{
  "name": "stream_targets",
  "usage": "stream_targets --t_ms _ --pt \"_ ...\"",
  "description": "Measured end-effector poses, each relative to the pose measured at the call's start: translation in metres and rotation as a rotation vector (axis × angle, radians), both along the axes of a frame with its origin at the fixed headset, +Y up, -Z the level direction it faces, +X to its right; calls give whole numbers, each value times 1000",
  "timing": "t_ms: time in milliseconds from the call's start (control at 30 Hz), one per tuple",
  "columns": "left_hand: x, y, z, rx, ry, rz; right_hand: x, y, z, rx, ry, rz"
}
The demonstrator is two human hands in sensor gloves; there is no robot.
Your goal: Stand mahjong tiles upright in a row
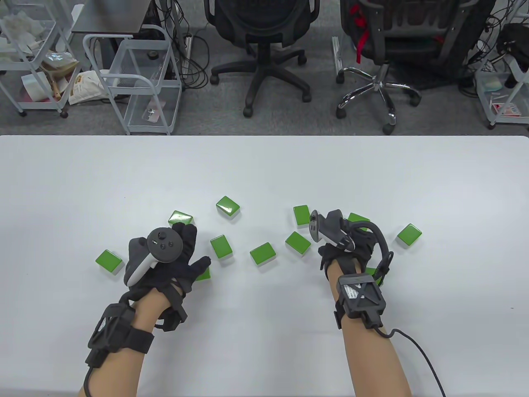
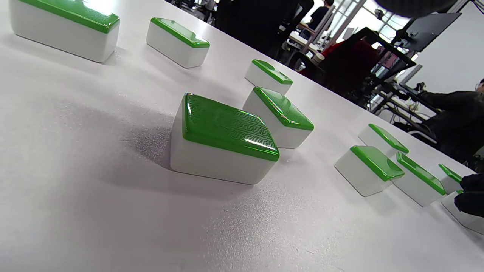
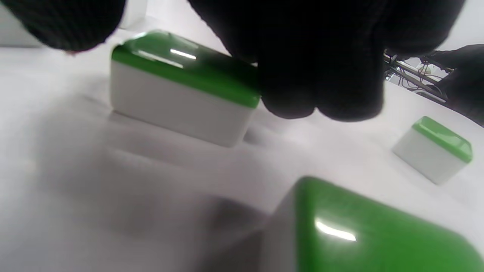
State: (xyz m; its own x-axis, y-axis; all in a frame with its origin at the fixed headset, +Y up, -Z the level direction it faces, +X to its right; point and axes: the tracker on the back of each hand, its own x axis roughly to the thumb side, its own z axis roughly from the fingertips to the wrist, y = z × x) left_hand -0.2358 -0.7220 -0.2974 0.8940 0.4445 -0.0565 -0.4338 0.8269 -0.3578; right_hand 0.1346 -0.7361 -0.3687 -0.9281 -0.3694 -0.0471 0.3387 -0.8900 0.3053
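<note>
Table view: green-backed mahjong tiles (image 1: pixel 262 253) lie flat and scattered on the white bench (image 1: pixel 264 173), none upright.

Left hand (image 1: pixel 173 258) rests palm down with fingers spread, covering part of a tile (image 1: pixel 203 274) under its thumb side; it grips nothing. Right hand (image 1: pixel 349 244) hovers over a tile (image 3: pixel 181 90) lying flat beneath its fingertips (image 3: pixel 321 94); whether they touch, I cannot tell. Between the hands, tiles point their long axes every which way.
</note>
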Motion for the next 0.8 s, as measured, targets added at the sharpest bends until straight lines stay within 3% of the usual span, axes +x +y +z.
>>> stream_targets --t_ms 133,267,467,700,800 --pt "-1 -1 -1 -6 -1 -9 -2 -2 -1 -27 4 -24" --pt "-1 -2 -1 -8 0 -9 -3 13 9 -118 15 -188" --pt "0 -2 -1 -7 -2 -15 -23 34 47 -278 163 -447" --pt "1 -3 0 -11 -4 -31 -64 16 89 -606 345 -637" --pt "1 -3 1 -15 -3 -28 -75 5 98 -686 404 -641"
